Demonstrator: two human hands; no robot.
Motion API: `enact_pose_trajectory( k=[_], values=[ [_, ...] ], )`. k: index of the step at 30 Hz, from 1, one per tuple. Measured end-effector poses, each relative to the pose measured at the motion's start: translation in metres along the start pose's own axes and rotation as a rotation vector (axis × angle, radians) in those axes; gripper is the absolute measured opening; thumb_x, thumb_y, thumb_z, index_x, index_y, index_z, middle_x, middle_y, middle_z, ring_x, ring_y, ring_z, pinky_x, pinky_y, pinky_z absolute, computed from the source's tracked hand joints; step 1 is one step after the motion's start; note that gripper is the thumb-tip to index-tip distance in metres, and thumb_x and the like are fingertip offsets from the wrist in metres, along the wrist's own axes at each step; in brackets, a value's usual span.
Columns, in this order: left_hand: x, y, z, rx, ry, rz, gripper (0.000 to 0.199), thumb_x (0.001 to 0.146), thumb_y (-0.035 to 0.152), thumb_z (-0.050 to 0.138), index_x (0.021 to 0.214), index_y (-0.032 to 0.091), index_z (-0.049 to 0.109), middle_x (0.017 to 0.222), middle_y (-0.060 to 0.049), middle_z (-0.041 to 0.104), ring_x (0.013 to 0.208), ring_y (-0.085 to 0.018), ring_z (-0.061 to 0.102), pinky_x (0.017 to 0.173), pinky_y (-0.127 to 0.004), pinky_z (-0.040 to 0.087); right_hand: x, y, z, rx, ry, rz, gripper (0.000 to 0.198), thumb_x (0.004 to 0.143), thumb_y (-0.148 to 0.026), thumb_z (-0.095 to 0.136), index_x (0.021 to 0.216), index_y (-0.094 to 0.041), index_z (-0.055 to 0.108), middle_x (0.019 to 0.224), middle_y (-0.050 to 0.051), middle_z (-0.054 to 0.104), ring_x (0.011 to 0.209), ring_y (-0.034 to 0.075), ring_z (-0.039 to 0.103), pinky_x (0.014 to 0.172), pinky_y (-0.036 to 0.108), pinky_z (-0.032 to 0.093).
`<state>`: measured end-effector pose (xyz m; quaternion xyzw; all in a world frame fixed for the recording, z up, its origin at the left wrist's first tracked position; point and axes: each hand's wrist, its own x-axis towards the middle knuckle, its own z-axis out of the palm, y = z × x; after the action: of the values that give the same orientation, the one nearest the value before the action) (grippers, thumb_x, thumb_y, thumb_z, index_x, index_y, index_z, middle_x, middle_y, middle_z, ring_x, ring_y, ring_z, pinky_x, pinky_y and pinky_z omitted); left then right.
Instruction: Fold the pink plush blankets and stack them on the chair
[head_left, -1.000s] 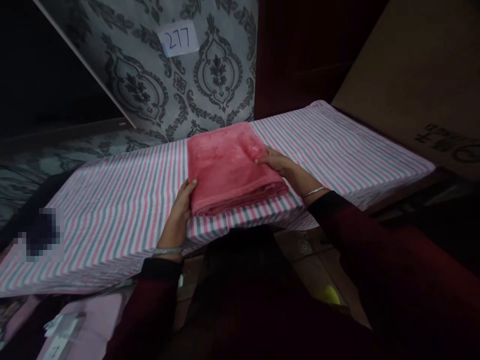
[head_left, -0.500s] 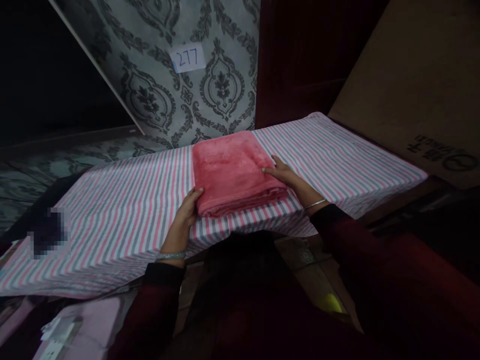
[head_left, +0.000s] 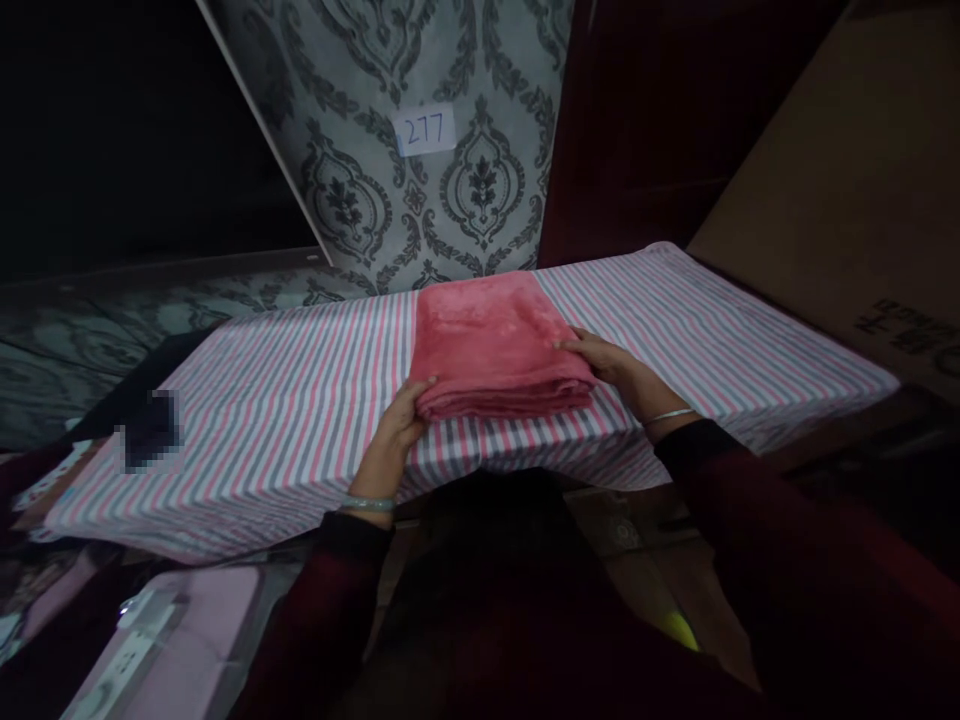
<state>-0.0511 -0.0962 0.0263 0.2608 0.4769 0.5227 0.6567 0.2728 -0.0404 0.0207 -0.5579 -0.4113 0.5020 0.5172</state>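
A folded pink plush towel (head_left: 495, 340) lies on a striped cloth (head_left: 322, 390) spread over a table, its stacked layers showing along the near edge. My left hand (head_left: 401, 415) grips its near left corner, thumb on top and the other fingers mostly hidden at the side. At the right side of the towel, my right hand (head_left: 604, 360) holds the edge with the fingertips on the upper face. Each wrist has a bracelet.
Behind the table are a patterned wall with a paper marked 277 (head_left: 426, 129) and a dark screen (head_left: 135, 140). A large cardboard box (head_left: 840, 200) stands at right. A white power strip (head_left: 124, 660) lies on a pink surface at lower left.
The view has shifted, so the scene sits farther right. Both hands stay on the towel, and its near edge looks slightly raised and straighter than before.
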Motion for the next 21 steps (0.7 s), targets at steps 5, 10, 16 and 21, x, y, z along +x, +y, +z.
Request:
enact_pose_trajectory(
  k=[5,10,16,21],
  values=[
    [-0.006,0.061,-0.040,-0.033,0.072,0.137,0.009,0.087,0.026,0.065,0.094,0.022,0.069,0.087,-0.006,0.075,0.099,-0.026,0.070,0.088,-0.039,0.061,-0.061,0.012,0.055,0.208,-0.069,0.061,0.076,0.073,-0.030,0.077,0.142,-0.030,0.046,0.109,0.005,0.076,0.086,0.025,0.073,0.066,0.036,0.062],
    [-0.034,0.043,-0.083,-0.150,0.218,0.063,0.026,0.096,0.045,0.051,0.098,0.021,0.061,0.083,-0.007,0.070,0.082,-0.023,0.069,0.081,-0.043,0.061,-0.114,0.047,0.095,0.295,-0.186,0.232,0.084,0.067,-0.028,0.079,0.142,-0.033,0.040,0.104,0.002,0.075,0.071,0.020,0.072,0.063,0.034,0.062],
    [-0.049,0.004,-0.080,-0.249,0.190,0.027,0.022,0.083,0.036,0.072,0.095,0.024,0.060,0.082,-0.004,0.067,0.079,-0.021,0.069,0.082,-0.037,0.060,-0.079,0.046,0.075,0.259,-0.111,0.238,0.104,0.073,-0.030,0.076,0.158,-0.033,0.016,0.097,0.002,0.074,0.069,0.019,0.070,0.064,0.035,0.062],
    [-0.047,-0.004,-0.056,-0.290,0.260,0.071,0.010,0.087,0.026,0.069,0.095,0.024,0.065,0.084,-0.002,0.070,0.074,-0.015,0.067,0.073,-0.026,0.059,-0.008,0.022,0.047,0.214,-0.011,0.268,0.087,0.089,-0.037,0.061,0.160,-0.027,0.011,0.093,0.004,0.069,0.066,0.018,0.069,0.063,0.034,0.061]
  ],
)
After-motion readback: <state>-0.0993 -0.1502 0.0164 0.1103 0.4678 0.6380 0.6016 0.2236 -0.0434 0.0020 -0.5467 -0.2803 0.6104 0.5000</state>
